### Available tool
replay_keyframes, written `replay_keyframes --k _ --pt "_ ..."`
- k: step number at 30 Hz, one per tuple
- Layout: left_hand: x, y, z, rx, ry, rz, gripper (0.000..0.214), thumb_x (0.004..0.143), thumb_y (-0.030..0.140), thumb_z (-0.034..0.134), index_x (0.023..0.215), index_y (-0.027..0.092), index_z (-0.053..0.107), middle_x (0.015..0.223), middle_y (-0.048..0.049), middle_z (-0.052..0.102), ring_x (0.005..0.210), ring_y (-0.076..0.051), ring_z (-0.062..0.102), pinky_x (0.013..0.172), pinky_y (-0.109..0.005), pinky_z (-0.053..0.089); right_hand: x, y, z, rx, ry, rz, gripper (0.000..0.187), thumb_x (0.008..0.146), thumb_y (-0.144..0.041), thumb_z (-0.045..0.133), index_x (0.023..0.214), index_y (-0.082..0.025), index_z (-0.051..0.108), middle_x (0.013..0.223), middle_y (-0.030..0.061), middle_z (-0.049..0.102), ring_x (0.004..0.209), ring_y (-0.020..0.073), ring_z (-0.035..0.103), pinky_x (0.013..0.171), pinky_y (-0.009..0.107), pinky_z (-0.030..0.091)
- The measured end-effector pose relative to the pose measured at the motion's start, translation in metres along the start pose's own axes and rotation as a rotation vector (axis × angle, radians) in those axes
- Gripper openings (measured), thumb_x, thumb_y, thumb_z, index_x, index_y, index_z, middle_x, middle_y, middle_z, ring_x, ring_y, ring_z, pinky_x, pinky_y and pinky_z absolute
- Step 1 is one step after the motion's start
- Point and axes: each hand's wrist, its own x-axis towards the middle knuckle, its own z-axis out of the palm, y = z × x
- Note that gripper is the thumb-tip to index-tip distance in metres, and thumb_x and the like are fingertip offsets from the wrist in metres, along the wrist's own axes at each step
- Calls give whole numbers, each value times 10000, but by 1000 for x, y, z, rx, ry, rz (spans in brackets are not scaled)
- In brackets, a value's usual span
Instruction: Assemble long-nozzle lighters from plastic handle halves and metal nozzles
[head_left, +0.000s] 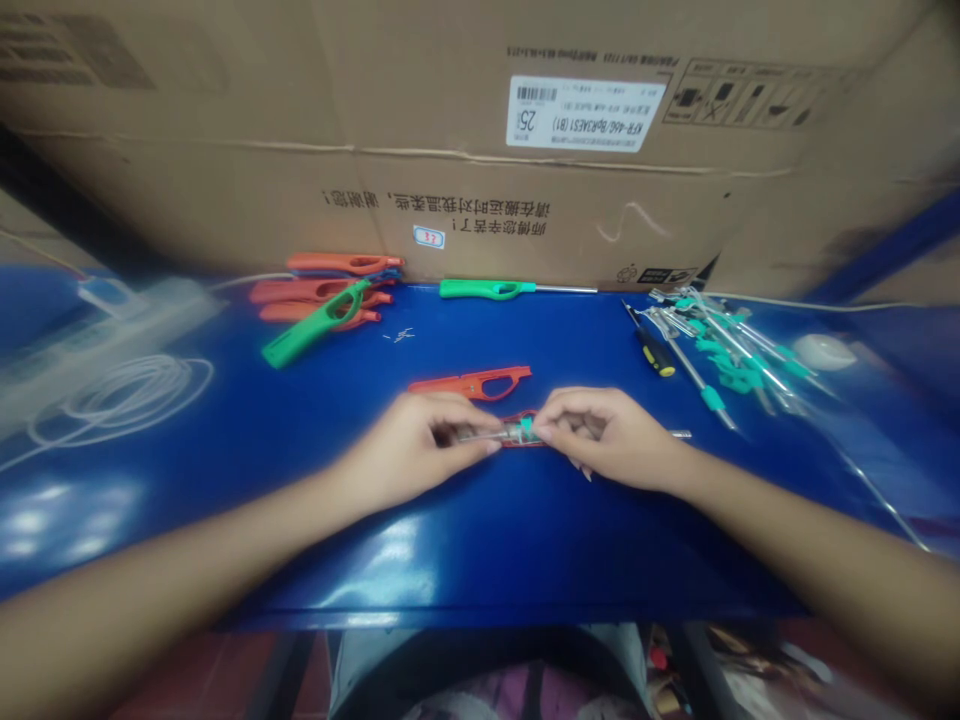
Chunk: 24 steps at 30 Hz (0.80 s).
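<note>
While left hand (pixel 420 445) and right hand (pixel 607 435) pinch lighter assembly (pixel 517 432), long axis lies left-right, nozzle (pixel 679 434) pointing right.

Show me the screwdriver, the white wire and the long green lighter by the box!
screwdriver (pixel 657 357), head view, on its black and yellow handle.
white wire (pixel 196 385), head view, on the coil's right loop.
green lighter (pixel 480 289), head view, on its green handle.

Bare to the elbow, two forearms run in from 7 and 5 o'clock to an ungloved left hand (pixel 409 445) and right hand (pixel 615 440); blurred grey and purple clothing (pixel 480 680) shows at 6 o'clock.
</note>
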Motion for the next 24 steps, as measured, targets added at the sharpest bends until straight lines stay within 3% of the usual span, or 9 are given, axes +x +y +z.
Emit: replay_keyframes --k 24 --pt "1 1 2 -38 1 -8 245 868 260 714 1094 196 784 973 -60 769 821 -187 685 783 -297 540 -1 0 0 -11 -8 33 321 883 -471 675 880 -150 673 654 -23 569 477 68 530 430 191 443"
